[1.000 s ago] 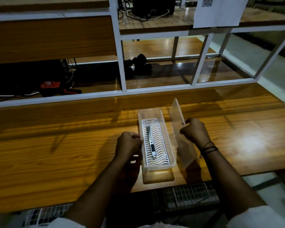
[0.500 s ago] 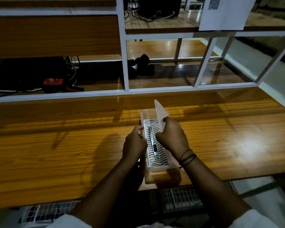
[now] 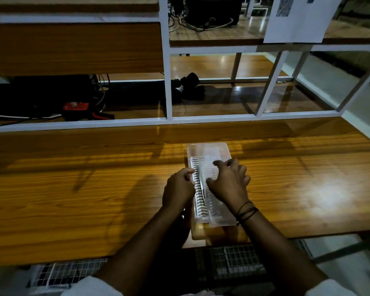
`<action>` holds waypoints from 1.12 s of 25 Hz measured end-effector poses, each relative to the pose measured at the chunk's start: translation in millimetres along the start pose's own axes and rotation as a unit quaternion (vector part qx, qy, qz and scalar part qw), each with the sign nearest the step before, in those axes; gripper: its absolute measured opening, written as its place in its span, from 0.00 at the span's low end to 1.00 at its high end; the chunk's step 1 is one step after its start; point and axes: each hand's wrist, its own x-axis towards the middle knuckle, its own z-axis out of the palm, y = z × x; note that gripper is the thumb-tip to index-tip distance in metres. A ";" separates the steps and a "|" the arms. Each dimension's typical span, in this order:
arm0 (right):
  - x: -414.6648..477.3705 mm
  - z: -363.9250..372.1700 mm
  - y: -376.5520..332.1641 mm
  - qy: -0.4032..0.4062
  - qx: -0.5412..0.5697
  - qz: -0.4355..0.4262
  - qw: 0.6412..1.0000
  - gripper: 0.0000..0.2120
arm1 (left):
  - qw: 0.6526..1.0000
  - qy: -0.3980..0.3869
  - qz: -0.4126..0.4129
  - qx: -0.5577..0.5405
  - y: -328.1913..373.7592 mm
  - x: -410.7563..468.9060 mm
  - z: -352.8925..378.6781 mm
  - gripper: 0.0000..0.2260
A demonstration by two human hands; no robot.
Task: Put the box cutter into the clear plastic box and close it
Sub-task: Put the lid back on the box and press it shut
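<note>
The clear plastic box (image 3: 201,218) lies lengthwise on the wooden table (image 3: 94,189), close to its front edge. Inside, on a white wavy insert, the slim grey box cutter (image 3: 199,180) shows through the uncovered strip along the left side. The translucent lid (image 3: 209,150) lies nearly flat over the box, shifted slightly to the right. My left hand (image 3: 178,189) grips the box's left wall. My right hand (image 3: 229,184) rests on top of the lid, thumb at its left edge and fingers curled on its surface.
A white metal shelf frame (image 3: 169,99) stands along the table's far edge. Behind it are a red tool (image 3: 75,106), black cables and a dark object (image 3: 190,82). A paper sheet (image 3: 297,20) hangs top right. Wire mesh (image 3: 233,261) lies below the front edge.
My right hand has swung the lid from upright at the box's right side down onto the box. The left hand has stayed on the box's left wall.
</note>
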 end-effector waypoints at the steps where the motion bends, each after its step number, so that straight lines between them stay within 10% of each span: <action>1: 1.9 -2.4 4.7 0.006 0.003 0.015 1.000 0.32 | 1.000 -0.001 0.001 -0.006 -0.1 -0.2 0.4 0.16; 14: 10.7 -7.3 23.4 -0.029 0.140 0.010 0.990 0.38 | 0.998 -0.032 0.023 -0.043 -1.2 -3.8 3.5 0.26; 28: 14.1 7.8 29.9 -0.034 0.156 -0.028 0.987 0.37 | 0.990 -0.031 -0.039 -0.134 -18.4 -8.0 -6.3 0.16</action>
